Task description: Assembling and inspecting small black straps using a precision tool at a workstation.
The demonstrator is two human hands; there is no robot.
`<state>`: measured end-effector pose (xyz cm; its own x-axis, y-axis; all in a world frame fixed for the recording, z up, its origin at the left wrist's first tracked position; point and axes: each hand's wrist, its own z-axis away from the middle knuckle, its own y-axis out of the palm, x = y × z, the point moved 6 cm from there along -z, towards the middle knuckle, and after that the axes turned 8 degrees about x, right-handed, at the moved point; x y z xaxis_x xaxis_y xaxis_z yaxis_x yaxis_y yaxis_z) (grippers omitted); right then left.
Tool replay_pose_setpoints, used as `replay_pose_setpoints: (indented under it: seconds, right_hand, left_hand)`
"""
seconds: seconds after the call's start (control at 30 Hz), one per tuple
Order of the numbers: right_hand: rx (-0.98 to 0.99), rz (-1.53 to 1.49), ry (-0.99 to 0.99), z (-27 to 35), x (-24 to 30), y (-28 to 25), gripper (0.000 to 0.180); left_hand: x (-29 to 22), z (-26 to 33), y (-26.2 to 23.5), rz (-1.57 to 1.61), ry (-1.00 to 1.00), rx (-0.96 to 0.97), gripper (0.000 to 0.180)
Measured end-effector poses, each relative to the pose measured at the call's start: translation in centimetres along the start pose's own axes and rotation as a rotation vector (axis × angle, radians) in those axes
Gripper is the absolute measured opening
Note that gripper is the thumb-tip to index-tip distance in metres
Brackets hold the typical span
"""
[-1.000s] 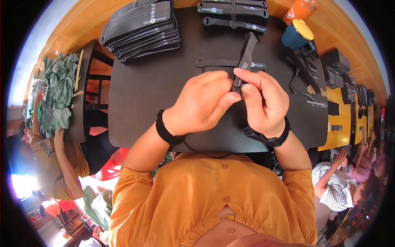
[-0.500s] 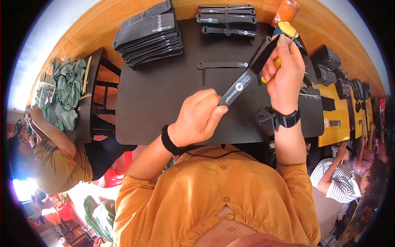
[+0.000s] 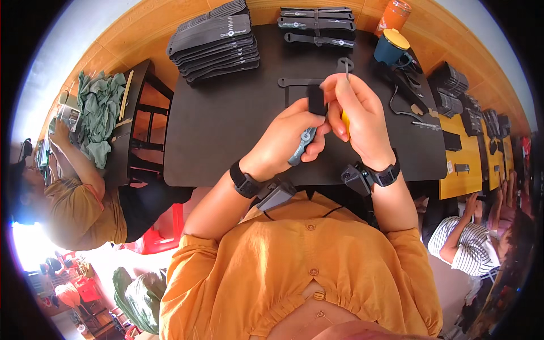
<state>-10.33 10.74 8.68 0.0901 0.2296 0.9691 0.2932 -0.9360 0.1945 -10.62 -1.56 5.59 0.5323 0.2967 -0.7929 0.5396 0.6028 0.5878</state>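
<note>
My left hand (image 3: 280,136) is closed around a black fabric strap (image 3: 303,145) with white printing, whose lower end pokes out under the fingers. A dark folded stretch of it stands up between my two hands. My right hand (image 3: 365,113) is closed on a yellow-handled tool (image 3: 345,123), its thin metal shaft rising past the fingertips. The fingertips are close to the strap; whether they pinch it too is hard to see. Beyond them shows a black round-holed strap end (image 3: 345,64). Another strap (image 3: 303,82) lies flat on the dark table (image 3: 218,130) behind my hands.
A tall strap stack (image 3: 212,42) and a tied bundle (image 3: 317,25) sit at the far edge. At far right stand a teal mug (image 3: 391,51) with yellow lid and an orange canister (image 3: 395,16). Loose straps (image 3: 405,85) lie nearby. Other people work at left and right.
My right hand has come down and left, toward my body. My left hand has moved slightly right and up, bringing the hands together. The strap stretched between them is now bunched and folded.
</note>
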Motion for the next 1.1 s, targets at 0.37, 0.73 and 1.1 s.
replay_pose_setpoints:
  seconds: [0.37,0.73,1.1]
  right_hand:
    - [-0.348,0.205,-0.197,0.8,0.7,-1.7,0.021]
    - [-0.373,-0.005,-0.106,-1.0,1.5,-5.4,0.025]
    - [-0.826,0.058,-0.378,0.9,4.4,-16.2,0.02]
  left_hand:
    - [1.1,0.9,1.8,-0.211,0.122,0.067,0.052]
    - [3.2,-0.1,0.8,-0.322,-0.118,0.132,0.04]
    - [4.5,1.7,-1.9,-0.565,-0.146,0.121,0.025]
